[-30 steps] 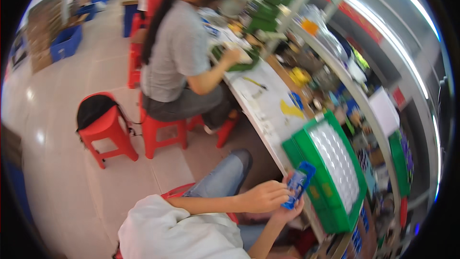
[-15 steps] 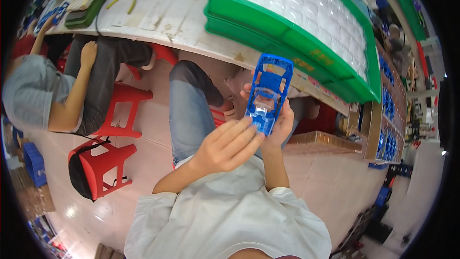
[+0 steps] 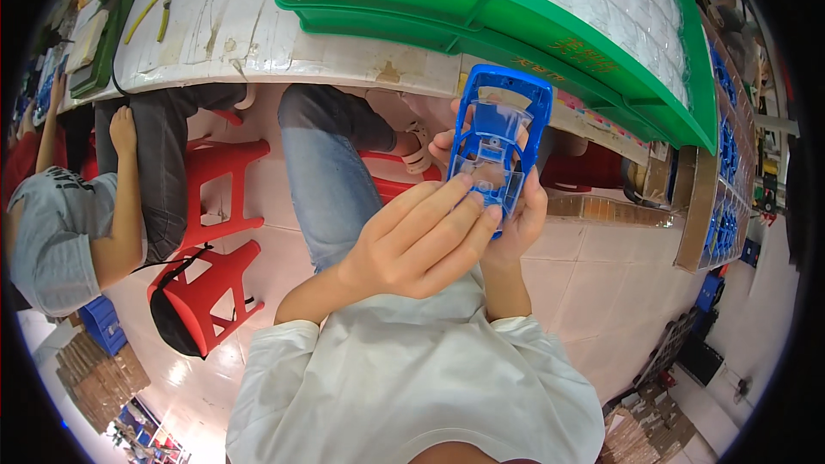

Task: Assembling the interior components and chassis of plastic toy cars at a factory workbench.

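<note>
A blue plastic toy car body [image 3: 498,120] with open window holes is held up before my lap. My right hand [image 3: 526,215] grips it from the right and beneath, with some fingertips showing at its left side. A clear plastic window part [image 3: 512,182] lies in the near half of the body. Reaching from the left, my left hand [image 3: 412,245] has its fingertips bunched on that clear part, which they partly cover. Whether the part sits fully in place cannot be seen.
On the white table [image 3: 344,62] stands a green crate [image 3: 387,4] filled with clear plastic pieces. Yellow-handled pliers [image 3: 155,13] lie farther left. A co-worker [image 3: 64,232] sits at the left, near red stools [image 3: 206,292]. Cardboard trays of blue parts [image 3: 722,215] stand at the right.
My head view has shifted, so the crate fills more of the picture. The car body now appears a little larger and farther right. My left fingertips lie farther over the clear part.
</note>
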